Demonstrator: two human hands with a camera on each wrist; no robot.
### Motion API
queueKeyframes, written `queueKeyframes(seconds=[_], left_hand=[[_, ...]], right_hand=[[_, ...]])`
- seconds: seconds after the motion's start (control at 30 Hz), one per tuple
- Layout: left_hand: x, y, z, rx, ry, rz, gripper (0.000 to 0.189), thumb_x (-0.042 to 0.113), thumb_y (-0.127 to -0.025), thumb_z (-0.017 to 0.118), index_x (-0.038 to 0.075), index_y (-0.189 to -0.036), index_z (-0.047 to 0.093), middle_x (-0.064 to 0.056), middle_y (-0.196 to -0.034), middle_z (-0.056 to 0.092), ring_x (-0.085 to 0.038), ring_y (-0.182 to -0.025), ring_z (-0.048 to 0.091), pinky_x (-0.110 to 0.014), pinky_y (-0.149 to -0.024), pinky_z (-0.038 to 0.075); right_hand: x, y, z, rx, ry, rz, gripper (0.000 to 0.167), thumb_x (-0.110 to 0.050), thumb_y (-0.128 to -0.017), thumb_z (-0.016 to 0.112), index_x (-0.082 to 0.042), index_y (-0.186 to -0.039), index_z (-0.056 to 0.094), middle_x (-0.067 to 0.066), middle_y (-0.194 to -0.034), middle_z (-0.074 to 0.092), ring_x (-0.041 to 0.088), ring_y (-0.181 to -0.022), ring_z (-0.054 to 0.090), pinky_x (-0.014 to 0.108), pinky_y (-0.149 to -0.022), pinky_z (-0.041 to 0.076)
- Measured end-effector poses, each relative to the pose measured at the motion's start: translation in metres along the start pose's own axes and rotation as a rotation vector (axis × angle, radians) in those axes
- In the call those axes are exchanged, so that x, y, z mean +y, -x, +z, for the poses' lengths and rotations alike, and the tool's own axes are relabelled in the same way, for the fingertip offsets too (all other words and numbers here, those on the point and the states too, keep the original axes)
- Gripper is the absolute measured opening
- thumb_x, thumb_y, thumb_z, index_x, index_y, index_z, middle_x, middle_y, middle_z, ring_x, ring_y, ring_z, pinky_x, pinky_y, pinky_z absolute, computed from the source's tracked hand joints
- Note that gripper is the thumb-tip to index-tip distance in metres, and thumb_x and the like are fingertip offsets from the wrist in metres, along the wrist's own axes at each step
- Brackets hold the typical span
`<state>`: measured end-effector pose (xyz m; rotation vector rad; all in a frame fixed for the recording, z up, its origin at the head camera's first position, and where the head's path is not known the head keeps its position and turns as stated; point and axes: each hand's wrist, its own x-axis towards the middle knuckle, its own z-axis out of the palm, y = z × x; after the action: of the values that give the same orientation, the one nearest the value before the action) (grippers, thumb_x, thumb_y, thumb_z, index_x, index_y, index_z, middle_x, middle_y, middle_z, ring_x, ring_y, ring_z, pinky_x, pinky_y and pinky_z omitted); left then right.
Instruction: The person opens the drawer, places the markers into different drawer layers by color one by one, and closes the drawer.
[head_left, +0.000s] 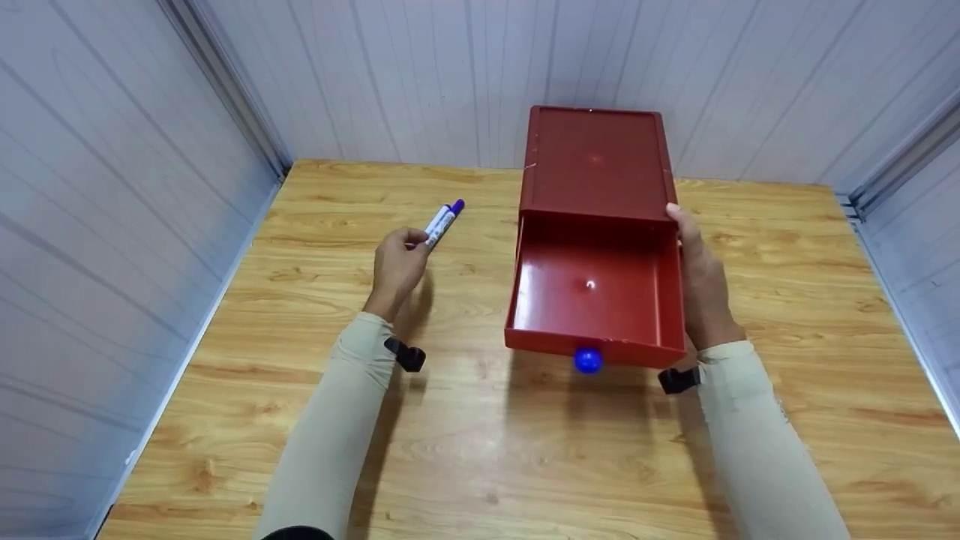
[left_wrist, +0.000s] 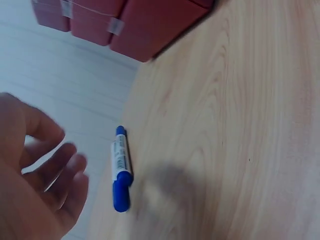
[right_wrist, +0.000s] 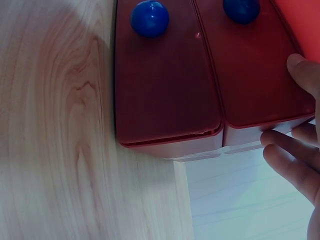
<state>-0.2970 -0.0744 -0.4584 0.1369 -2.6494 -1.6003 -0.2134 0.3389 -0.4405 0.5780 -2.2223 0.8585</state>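
Note:
A red cabinet [head_left: 600,161] of stacked drawers stands at the back, its top drawer [head_left: 592,292] pulled out, with nothing inside and a blue knob [head_left: 589,361] on its front. My right hand [head_left: 703,277] holds the cabinet's right side. In the right wrist view, the thumb [right_wrist: 302,72] lies on a closed drawer front, and the other fingers reach round the side. Two white markers [left_wrist: 120,159] with blue ends lie side by side on the table. Beside them is my left hand [head_left: 399,270], fingers loosely bent; the left wrist view shows a gap between fingers and markers.
The wood-grain table [head_left: 450,435] is bounded by pale panel walls [head_left: 405,82] at the back and both sides. Lower drawers with blue knobs [right_wrist: 149,18] are closed beneath the pulled-out one. Clear tape [left_wrist: 116,26] joins the cabinet's tiers.

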Motion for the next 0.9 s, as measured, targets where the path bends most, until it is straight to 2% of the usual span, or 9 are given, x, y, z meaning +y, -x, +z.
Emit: queueKeyframes(seconds=[0.1,0.3,0.53,0.67,0.8,0.9], left_hand=[[-0.004,-0.008,0.005,0.018,-0.083,-0.008,0.027,0.013,-0.094,0.061,0.001,-0.117,0.069,-0.010,-0.108,0.062,-0.022,-0.093,0.058,-0.033,-0.075,0.047],[-0.019,-0.012,0.010,-0.013,-0.227,0.003,0.037,0.023,-0.093,0.061,0.004,-0.124,0.068,-0.012,-0.117,0.062,-0.026,-0.103,0.057,-0.040,-0.089,0.047],[-0.036,-0.010,0.012,-0.058,-0.381,0.112,0.029,0.022,-0.091,0.058,0.008,-0.110,0.075,-0.012,-0.118,0.064,-0.032,-0.105,0.060,-0.046,-0.086,0.050],[-0.037,-0.009,0.014,-0.064,-0.471,0.140,0.029,0.019,-0.093,0.058,0.009,-0.114,0.074,-0.011,-0.122,0.062,-0.033,-0.109,0.058,-0.049,-0.086,0.050],[-0.035,-0.010,0.016,-0.054,-0.556,0.158,0.024,0.017,-0.094,0.059,0.010,-0.110,0.075,-0.010,-0.116,0.062,-0.032,-0.105,0.059,-0.048,-0.083,0.051],[-0.035,-0.012,0.017,-0.048,-0.580,0.167,0.020,0.016,-0.094,0.061,0.011,-0.107,0.076,-0.009,-0.112,0.063,-0.030,-0.103,0.059,-0.047,-0.081,0.051]], right_hand=[[0.000,0.001,0.001,0.001,-0.009,-0.002,0.062,0.000,-0.096,0.063,-0.016,-0.148,0.034,0.012,-0.142,0.053,0.032,-0.114,0.060,0.050,-0.089,0.054],[0.002,0.003,0.005,-0.012,-0.012,0.001,0.063,-0.002,-0.096,0.063,-0.015,-0.149,0.033,0.014,-0.140,0.052,0.032,-0.118,0.058,0.051,-0.091,0.053],[0.002,0.005,0.007,0.000,-0.003,-0.006,0.063,0.000,-0.095,0.063,-0.014,-0.149,0.035,0.016,-0.131,0.057,0.030,-0.107,0.060,0.046,-0.086,0.053],[0.001,0.005,0.006,0.008,0.008,0.000,0.063,0.001,-0.095,0.063,-0.015,-0.149,0.034,0.016,-0.130,0.058,0.031,-0.105,0.061,0.048,-0.085,0.052],[0.001,0.004,0.005,0.021,0.004,-0.008,0.062,0.002,-0.096,0.062,-0.016,-0.148,0.034,0.016,-0.131,0.057,0.032,-0.105,0.061,0.048,-0.086,0.053],[0.002,0.003,0.005,0.028,-0.003,-0.012,0.062,0.003,-0.095,0.062,-0.015,-0.148,0.034,0.015,-0.133,0.057,0.032,-0.107,0.060,0.047,-0.087,0.053]])
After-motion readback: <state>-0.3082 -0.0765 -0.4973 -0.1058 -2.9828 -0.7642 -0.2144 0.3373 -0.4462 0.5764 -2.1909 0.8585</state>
